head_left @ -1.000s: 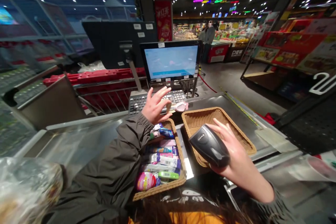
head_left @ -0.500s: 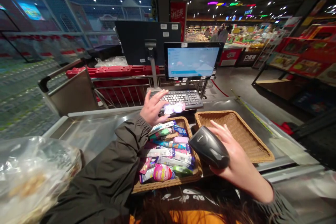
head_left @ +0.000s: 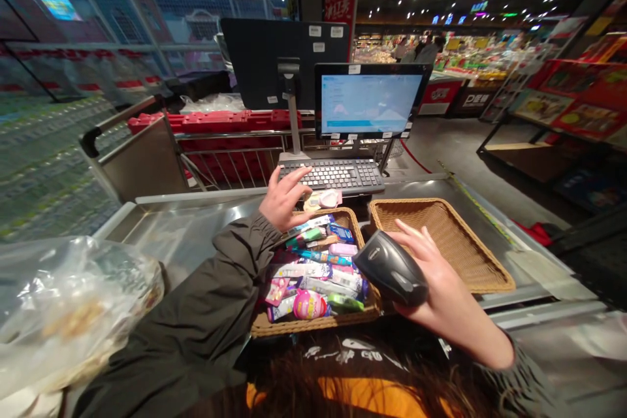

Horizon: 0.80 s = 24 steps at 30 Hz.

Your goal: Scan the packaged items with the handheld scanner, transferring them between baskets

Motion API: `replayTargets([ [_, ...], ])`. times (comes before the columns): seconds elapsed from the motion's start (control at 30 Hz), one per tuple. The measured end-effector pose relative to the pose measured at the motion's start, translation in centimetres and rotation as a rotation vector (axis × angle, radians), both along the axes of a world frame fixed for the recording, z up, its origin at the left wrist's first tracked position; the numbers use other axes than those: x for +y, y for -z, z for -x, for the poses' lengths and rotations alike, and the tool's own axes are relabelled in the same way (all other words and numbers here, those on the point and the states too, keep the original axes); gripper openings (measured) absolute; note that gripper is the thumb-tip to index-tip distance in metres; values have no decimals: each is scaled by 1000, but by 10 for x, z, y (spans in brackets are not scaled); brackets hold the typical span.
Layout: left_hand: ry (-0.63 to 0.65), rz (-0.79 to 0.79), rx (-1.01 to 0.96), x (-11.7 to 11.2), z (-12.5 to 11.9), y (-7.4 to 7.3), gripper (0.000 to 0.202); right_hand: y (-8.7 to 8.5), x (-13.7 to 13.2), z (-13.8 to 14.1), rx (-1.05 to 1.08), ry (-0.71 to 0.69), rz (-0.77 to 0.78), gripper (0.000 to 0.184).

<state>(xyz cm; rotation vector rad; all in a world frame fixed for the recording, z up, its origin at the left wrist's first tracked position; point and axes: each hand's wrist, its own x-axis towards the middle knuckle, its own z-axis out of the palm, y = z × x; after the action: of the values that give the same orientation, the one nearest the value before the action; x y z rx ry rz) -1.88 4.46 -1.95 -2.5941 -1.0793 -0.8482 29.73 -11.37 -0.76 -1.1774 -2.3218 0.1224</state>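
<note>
Inside a lit store hall, with floor [head_left: 435, 155] opening at far right, a metal table [head_left: 181, 228] spans the scene, its raised rim [head_left: 220, 197] bordering the far left. One back-turned monitor [head_left: 269, 46] and one lit monitor [head_left: 369, 104] stand beyond. A clear plastic bag [head_left: 83, 300] occupies the near left. The right basket [head_left: 445, 235] shows its woven floor; the left basket [head_left: 313, 326] contains colourful packets [head_left: 313, 268]. A keyboard [head_left: 337, 174] lies beyond. The right hand [head_left: 438, 277] has its fingers wrapped around a black scanner [head_left: 389, 268], between the baskets. The left hand [head_left: 284, 200], fingers partly spread, holds a small packet [head_left: 327, 199] before the keyboard.
</note>
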Motion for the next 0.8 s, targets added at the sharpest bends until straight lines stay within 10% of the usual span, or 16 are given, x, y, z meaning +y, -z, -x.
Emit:
replayTargets([
  [0.6, -244, 439, 150, -42, 48, 77, 35, 2, 0, -3, -42, -47, 90, 52],
  [0.8, -365, 509, 293, -52, 40, 73, 46, 2, 0, -9, -32, -43, 106, 51],
])
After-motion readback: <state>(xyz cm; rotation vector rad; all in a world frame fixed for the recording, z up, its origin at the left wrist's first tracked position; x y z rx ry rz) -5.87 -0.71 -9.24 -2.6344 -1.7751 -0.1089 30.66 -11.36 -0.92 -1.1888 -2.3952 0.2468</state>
